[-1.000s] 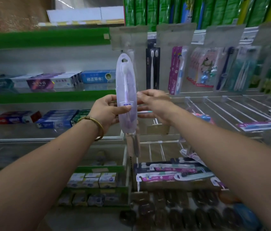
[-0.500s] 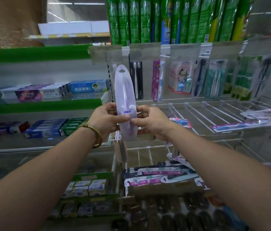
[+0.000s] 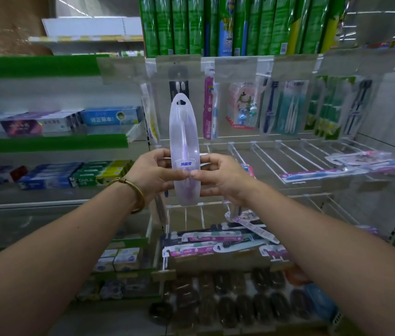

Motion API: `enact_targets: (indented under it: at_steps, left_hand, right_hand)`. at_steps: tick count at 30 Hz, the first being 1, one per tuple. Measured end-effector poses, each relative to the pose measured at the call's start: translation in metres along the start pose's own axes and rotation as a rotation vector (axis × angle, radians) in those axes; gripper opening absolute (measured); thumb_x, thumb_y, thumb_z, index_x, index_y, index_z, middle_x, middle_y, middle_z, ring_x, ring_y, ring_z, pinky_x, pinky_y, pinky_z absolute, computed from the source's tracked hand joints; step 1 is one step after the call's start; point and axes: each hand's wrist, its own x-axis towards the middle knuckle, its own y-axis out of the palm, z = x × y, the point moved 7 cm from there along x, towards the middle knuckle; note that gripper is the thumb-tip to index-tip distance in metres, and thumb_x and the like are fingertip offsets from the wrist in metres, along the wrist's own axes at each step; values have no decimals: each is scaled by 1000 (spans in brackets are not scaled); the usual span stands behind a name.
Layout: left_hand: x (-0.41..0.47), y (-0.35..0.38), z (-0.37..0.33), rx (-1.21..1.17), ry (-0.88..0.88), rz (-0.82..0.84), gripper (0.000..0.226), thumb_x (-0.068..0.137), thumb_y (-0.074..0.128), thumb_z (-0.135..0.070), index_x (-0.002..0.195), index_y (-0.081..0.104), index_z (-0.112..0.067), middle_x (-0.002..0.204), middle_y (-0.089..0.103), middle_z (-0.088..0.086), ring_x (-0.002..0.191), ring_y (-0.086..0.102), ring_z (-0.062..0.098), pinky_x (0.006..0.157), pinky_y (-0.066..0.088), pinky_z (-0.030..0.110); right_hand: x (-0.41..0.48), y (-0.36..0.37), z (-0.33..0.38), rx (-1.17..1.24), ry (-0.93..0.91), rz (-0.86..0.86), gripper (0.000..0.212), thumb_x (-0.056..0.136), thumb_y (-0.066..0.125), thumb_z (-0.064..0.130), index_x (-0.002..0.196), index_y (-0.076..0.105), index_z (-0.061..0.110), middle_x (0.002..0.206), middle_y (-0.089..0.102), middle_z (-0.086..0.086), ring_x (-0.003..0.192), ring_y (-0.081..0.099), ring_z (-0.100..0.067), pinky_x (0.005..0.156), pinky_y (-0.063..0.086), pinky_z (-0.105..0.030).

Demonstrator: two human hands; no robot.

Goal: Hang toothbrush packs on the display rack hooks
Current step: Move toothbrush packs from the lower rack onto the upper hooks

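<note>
I hold a clear oval toothbrush pack [image 3: 183,132] with a purple brush upright at the centre of the view. My left hand [image 3: 154,177] grips its left edge and my right hand [image 3: 223,177] pinches its right edge, thumbs meeting on the front label. The pack's hang hole at the top sits just below a black toothbrush pack [image 3: 179,83] hanging on the upper row. White wire rack hooks [image 3: 264,156] jut forward to the right, mostly bare. Several loose toothbrush packs [image 3: 211,241] lie on the tray below my hands.
Hanging toothbrush packs [image 3: 286,107] fill the upper row on the right. Two packs [image 3: 351,166] lie across the hooks at far right. Toothpaste boxes [image 3: 53,122] line green shelves on the left. Dark round items [image 3: 228,304] sit at the bottom.
My right hand has closed onto the pack's right edge to join the left. Both hands and the pack have shifted right, from the rack's left edge towards the black pack.
</note>
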Motion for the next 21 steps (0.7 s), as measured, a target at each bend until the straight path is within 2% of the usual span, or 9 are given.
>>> enact_targets:
  at_steps: [4,8,15,18,21]
  left_hand:
    - [-13,35,6,35,-12,31,42,76,77,7,112,63,-11,101,76,10,93,75,24,72,61,34]
    - [-23,70,11,53,-29,75,43,76,78,5,114,64,-12,103,76,10,94,74,25,70,60,33]
    - [-28,135,5,96,-41,144,48,76,80,0,119,63,-14,107,74,11,98,73,27,83,61,46]
    - [-29,162,-1,80,-27,152,44,78,76,5,117,63,-11,105,75,13,96,74,28,78,61,40]
    - [-25,189,-8,89,-11,154,41,80,73,9,115,64,-11,104,74,14,95,74,27,73,62,35]
  right_hand:
    - [-27,-24,-9,-18,29,-36,28,88,73,6,112,63,18,108,72,-12,98,73,-25,80,62,-45]
    - [-59,-47,-12,4,67,-81,29,89,70,2,112,61,17,112,70,-15,101,71,-26,75,62,-41]
    - [-108,-98,-6,13,86,-188,27,89,68,0,112,60,13,109,69,-14,93,72,-22,69,63,-37]
    - [-119,-122,-4,-12,89,-231,32,90,68,1,119,58,6,112,68,-17,98,71,-26,76,62,-44]
    - [-124,-147,-1,-27,75,-246,31,89,69,0,117,59,6,111,68,-18,101,70,-29,79,61,-47]
